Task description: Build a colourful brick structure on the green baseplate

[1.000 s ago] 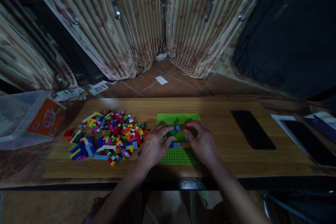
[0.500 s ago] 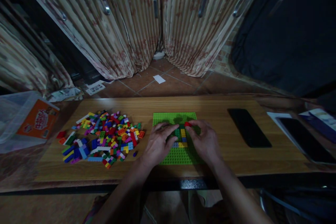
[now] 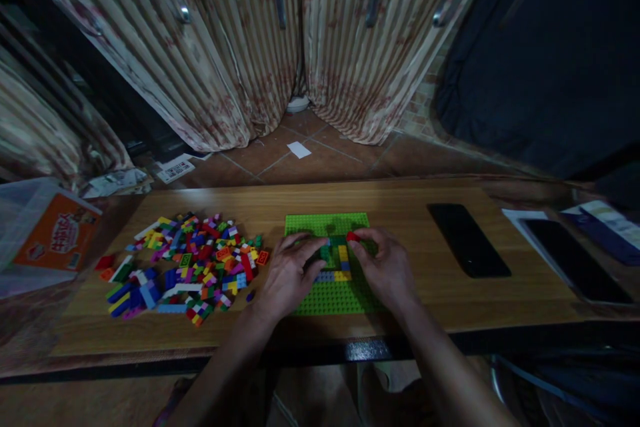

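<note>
A green baseplate lies on the wooden board, bearing a low outline of toy bricks. Yellow bricks run down its right side, a dark green brick lies along the back, and blue and yellow ones form the front. My right hand pinches a small red brick between thumb and fingers at the outline's back right corner. Over the left side rests my left hand, thumb and forefinger apart, the forefinger tip at the back left corner. It hides part of that side.
A heap of loose bricks in many colours spreads over the left of the wooden board. A black phone lies to the right, with another dark device beyond it. A clear plastic box stands at far left.
The whole view has shifted slightly, so things sit a little further left. Both hands keep nearly the same place over the baseplate, and the red brick remains in my right fingers.
</note>
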